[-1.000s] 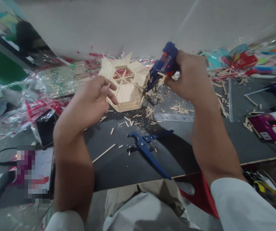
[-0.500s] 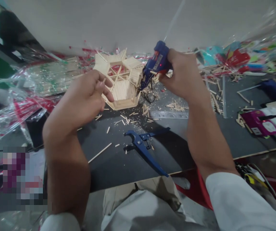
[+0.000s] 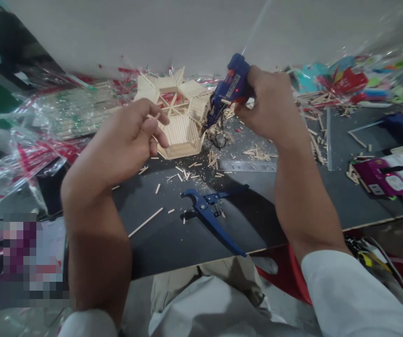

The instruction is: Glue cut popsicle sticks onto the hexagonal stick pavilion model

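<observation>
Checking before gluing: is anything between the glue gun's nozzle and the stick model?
Nothing visible: the blue hot glue gun in the right hand has its nozzle at the edge of the popsicle-stick model. The left hand is at the model's other side.

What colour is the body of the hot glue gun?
The hot glue gun is dark blue; it shows best in the head view.
</observation>
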